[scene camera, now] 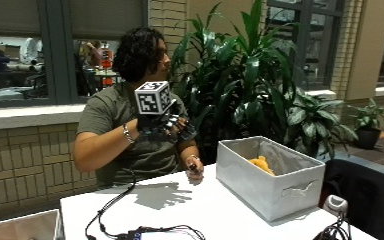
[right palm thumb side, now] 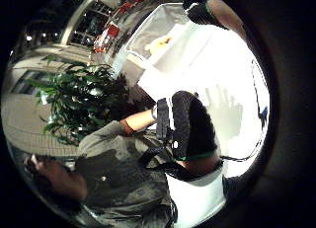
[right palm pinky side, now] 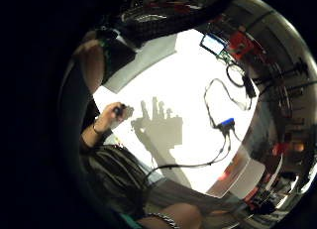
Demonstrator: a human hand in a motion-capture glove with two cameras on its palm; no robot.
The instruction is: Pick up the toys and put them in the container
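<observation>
My right hand (scene camera: pixel 167 126) is raised with fingers spread, holding nothing, above the white table (scene camera: pixel 198 210). Beside it stands one container (scene camera: pixel 268 176) (one yellow toy (scene camera: pixel 261 164) inside).

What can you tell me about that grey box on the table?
The box is a grey, fabric-looking rectangular bin with an open top and a handle cut-out on its near end. It stands upright on the white table, toward the plant side. A yellow toy lies inside against the far wall. No hand touches it; the gloved hand is raised above the table.
</observation>
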